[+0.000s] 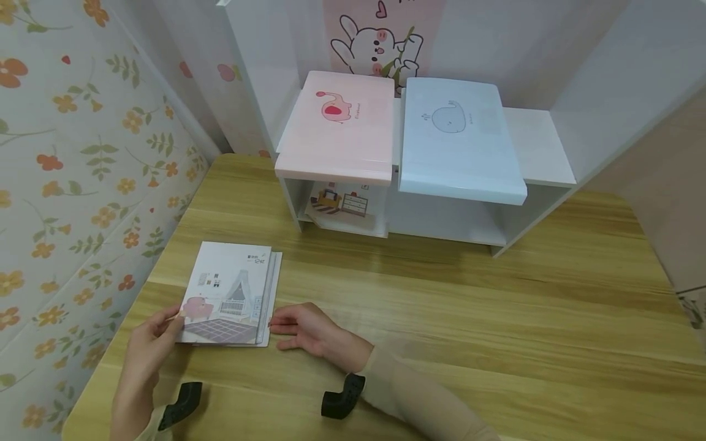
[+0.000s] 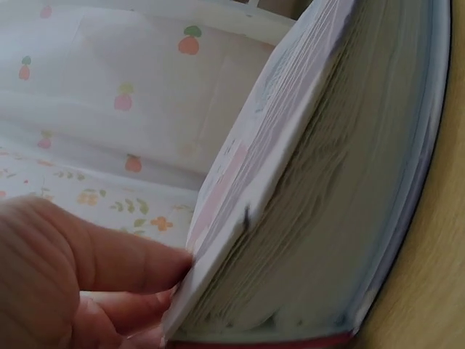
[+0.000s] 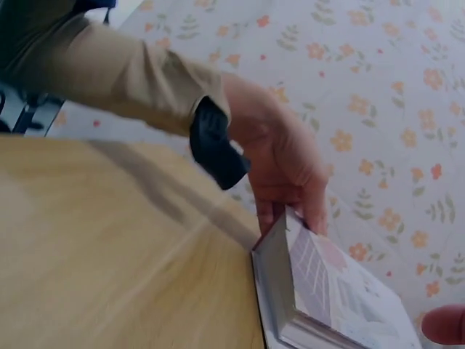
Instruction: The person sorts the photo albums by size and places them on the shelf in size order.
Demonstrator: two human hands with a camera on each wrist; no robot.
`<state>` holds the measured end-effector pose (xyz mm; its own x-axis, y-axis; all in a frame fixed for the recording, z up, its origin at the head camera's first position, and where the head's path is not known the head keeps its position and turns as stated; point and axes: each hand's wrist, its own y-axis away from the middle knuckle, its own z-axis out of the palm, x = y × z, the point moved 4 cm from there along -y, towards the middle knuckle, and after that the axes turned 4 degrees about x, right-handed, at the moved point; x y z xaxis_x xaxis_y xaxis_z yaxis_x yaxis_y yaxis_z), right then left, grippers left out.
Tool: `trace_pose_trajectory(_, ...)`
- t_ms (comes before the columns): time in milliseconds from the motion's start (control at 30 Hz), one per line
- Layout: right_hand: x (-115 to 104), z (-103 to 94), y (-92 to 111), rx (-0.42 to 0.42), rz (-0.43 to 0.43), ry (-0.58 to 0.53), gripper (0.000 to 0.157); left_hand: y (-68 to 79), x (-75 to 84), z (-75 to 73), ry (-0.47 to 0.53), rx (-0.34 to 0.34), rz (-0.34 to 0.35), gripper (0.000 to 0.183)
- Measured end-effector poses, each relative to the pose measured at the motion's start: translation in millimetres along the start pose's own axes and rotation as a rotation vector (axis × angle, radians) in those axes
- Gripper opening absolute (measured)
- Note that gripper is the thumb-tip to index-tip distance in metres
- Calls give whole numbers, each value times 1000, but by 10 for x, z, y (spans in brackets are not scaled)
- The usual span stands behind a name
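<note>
A small stack of books (image 1: 223,288) with a pale illustrated cover lies at the left of the wooden table. A lower cover sticks out slightly along its right side. My left hand (image 1: 146,352) pinches the near left corner, thumb on the cover edge; the left wrist view shows this thumb (image 2: 138,265) beside the thick page block (image 2: 312,218). Beside the stack's right edge is my right hand (image 1: 309,331), fingers extended; whether they touch is unclear. The right wrist view shows the left hand (image 3: 287,163) at the book corner and one right fingertip (image 3: 445,323).
A white shelf (image 1: 535,144) stands behind, carrying a pink elephant-print case (image 1: 342,131) and a light blue whale-print case (image 1: 458,138). Under the pink case lies a printed booklet (image 1: 353,208). A floral curtain (image 1: 83,184) borders the table (image 1: 469,312) on the left.
</note>
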<state>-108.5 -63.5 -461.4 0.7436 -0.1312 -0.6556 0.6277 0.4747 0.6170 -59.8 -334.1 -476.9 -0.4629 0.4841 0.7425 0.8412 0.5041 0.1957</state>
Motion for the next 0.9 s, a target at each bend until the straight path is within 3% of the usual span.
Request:
trace_pose_trajectory(200,-1,-5,39,25,-44,-9,39,148,265,-35,2,-42,-43,40)
trace_pose_trajectory(400,9,6,29,40,-41,-53,28,213,393,-42,-11,-18,-27,37)
trace_pose_trajectory(500,13,14,16,55,-36,-69,26,206,379,-26,-12,-19,-25,37)
trace_pose_trajectory(700,12,90,5,58,-66,-53,43,134,231,-20,13,-38,-2,43)
trace_pose_trajectory(900,-19,183,-4,77,-182,148,45,185,242,-60,55,-12,-43,43)
